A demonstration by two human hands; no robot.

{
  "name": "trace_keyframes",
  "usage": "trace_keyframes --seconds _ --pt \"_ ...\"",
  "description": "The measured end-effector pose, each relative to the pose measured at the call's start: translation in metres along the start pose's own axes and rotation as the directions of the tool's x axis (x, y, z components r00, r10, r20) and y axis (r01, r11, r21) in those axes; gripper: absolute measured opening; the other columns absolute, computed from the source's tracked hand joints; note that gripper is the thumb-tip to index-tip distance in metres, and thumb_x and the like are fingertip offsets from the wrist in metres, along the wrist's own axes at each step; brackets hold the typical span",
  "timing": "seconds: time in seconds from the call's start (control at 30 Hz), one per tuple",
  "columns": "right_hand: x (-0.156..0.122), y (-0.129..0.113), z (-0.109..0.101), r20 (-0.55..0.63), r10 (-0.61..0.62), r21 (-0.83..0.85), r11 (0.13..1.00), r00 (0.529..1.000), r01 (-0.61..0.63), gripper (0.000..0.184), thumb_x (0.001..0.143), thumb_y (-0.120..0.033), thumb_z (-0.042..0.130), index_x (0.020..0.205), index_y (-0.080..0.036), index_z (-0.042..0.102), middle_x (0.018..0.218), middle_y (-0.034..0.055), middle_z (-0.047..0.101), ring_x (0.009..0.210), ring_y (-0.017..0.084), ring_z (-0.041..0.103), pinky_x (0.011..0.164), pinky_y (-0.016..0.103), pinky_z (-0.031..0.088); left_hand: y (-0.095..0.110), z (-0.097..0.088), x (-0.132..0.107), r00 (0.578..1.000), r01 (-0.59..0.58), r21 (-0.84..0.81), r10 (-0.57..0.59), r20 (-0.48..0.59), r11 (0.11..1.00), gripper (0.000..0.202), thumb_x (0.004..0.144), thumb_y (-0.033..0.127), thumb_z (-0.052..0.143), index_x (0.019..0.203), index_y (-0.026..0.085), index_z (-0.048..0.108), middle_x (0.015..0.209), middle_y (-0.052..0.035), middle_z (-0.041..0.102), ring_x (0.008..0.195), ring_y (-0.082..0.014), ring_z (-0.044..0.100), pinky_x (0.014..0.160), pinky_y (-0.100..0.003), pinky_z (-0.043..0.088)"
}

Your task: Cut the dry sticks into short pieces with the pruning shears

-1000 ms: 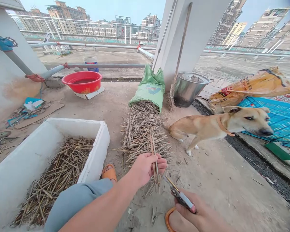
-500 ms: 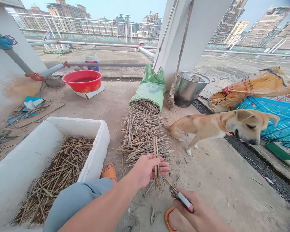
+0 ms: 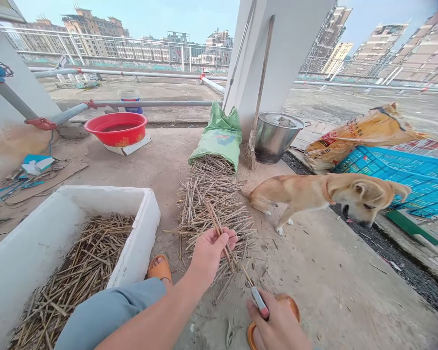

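Note:
My left hand [image 3: 211,248] is closed around a few thin dry sticks [image 3: 214,217], which slant up and left over a loose pile of cut sticks [image 3: 200,199] on the concrete. Lower right, my right hand [image 3: 277,321] grips what look like pruning shears [image 3: 259,301] with a grey handle and a red end. A thin yellowish stick [image 3: 246,275] extends from the front of the tool; its blades are hard to make out. Beside my left knee, a white foam box [image 3: 146,228] contains many short sticks [image 3: 91,253].
Behind the pile lies a green sack [image 3: 219,138] with sticks at its mouth. A dog [image 3: 295,192] sits to the right. Farther back are a red basin [image 3: 117,129], a broom [image 3: 261,92], a metal pot [image 3: 277,138] and a blue crate [image 3: 405,170].
The sticks in my left hand have gone from nearly upright to leaning left. My right hand and the shears have shifted left and down, away from those sticks. The view has turned slightly.

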State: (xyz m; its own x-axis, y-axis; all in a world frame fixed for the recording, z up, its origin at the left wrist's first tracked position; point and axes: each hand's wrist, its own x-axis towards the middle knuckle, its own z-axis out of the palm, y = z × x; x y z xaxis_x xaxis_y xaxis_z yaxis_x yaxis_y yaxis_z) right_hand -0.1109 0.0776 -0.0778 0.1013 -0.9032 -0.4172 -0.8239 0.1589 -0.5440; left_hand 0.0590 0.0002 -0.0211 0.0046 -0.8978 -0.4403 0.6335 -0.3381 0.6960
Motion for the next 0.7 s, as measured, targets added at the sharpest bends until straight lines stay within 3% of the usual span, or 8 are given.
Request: trace_keyframes --seconds 0.13,0.3,0.37,0.43,0.47,0.53,0.6,0.7 --pt "-0.003 -0.022 -0.004 0.11 0.052 -0.058 0.997 0.993 -0.046 0.019 0.084 -0.038 0.034 0.074 -0.023 0.042 0.067 0.0053 0.059 0.064 0.022 0.054 0.058 0.03 0.028 -0.003 0.001 -0.006 0.988 -0.15 0.172 0.14 0.073 0.973 0.019 0.068 0.022 0.07 0.082 0.011 0.065 0.09 -0.0101 0.069 0.085 -0.0199 0.065 0.087 -0.034 0.048" --pt "-0.003 -0.034 -0.01 0.125 0.118 -0.038 0.993 0.985 -0.115 0.018 0.084 -0.033 0.036 0.071 -0.024 0.044 0.062 0.0032 0.058 0.057 0.019 0.052 0.052 0.028 0.027 -0.01 -0.003 -0.016 0.962 -0.242 0.379 0.17 0.213 0.893 0.021 0.076 0.03 0.061 0.088 0.014 0.065 0.099 -0.0101 0.068 0.095 -0.0208 0.063 0.09 -0.035 0.047" --pt "-0.002 -0.037 -0.008 0.072 0.095 -0.012 0.995 0.993 -0.095 0.018 0.082 -0.033 0.039 0.066 -0.024 0.043 0.061 0.0029 0.057 0.058 0.019 0.051 0.053 0.028 0.028 -0.012 -0.004 -0.018 0.961 -0.261 0.403 0.196 0.195 0.877 0.021 0.078 0.031 0.059 0.09 0.015 0.064 0.102 -0.0095 0.067 0.097 -0.0202 0.062 0.092 -0.035 0.046" --pt "0.0 -0.041 -0.003 0.057 0.158 0.165 0.972 0.986 -0.165 0.023 0.08 -0.036 0.041 0.061 -0.024 0.04 0.059 0.0016 0.054 0.055 0.018 0.049 0.052 0.029 0.031 -0.013 -0.005 -0.018 0.964 -0.263 0.371 0.225 0.144 0.891 0.021 0.078 0.032 0.059 0.09 0.015 0.063 0.103 -0.0089 0.067 0.098 -0.0197 0.062 0.094 -0.035 0.045" --pt "0.002 -0.043 0.001 0.077 0.234 0.324 0.914 0.969 -0.246 0.025 0.08 -0.039 0.042 0.06 -0.024 0.039 0.056 0.0003 0.05 0.051 0.017 0.048 0.049 0.028 0.033 -0.013 -0.006 -0.017 0.966 -0.258 0.338 0.233 0.115 0.905 0.021 0.078 0.032 0.059 0.089 0.015 0.063 0.103 -0.0088 0.067 0.098 -0.0198 0.062 0.095 -0.036 0.045" --pt "0.007 -0.044 0.008 0.171 0.359 0.629 0.677 0.918 -0.382 0.031 0.078 -0.047 0.043 0.058 -0.024 0.038 0.052 -0.0027 0.044 0.043 0.014 0.043 0.042 0.028 0.036 -0.013 -0.007 -0.015 0.972 -0.237 0.251 0.23 0.055 0.939 0.022 0.076 0.033 0.062 0.088 0.014 0.062 0.103 -0.009 0.067 0.098 -0.0204 0.062 0.095 -0.037 0.045" --pt "0.012 -0.041 0.016 0.221 0.406 0.778 0.475 0.887 -0.411 0.036 0.074 -0.052 0.049 0.056 -0.023 0.04 0.049 -0.0042 0.041 0.04 0.012 0.041 0.04 0.027 0.039 -0.013 -0.007 -0.012 0.98 -0.195 0.158 0.198 -0.001 0.968 0.023 0.074 0.032 0.064 0.087 0.013 0.061 0.102 -0.0096 0.067 0.098 -0.0213 0.062 0.095 -0.037 0.046" --pt "0.019 -0.023 0.029 0.169 0.39 0.827 0.443 0.905 -0.345 0.037 0.07 -0.054 0.056 0.054 -0.023 0.043 0.047 -0.0037 0.044 0.041 0.012 0.045 0.042 0.026 0.042 -0.009 -0.004 -0.008 0.987 -0.123 0.04 0.127 -0.099 0.992 0.018 0.075 0.023 0.064 0.088 0.012 0.059 0.101 -0.0109 0.067 0.097 -0.021 0.063 0.093 -0.036 0.048"
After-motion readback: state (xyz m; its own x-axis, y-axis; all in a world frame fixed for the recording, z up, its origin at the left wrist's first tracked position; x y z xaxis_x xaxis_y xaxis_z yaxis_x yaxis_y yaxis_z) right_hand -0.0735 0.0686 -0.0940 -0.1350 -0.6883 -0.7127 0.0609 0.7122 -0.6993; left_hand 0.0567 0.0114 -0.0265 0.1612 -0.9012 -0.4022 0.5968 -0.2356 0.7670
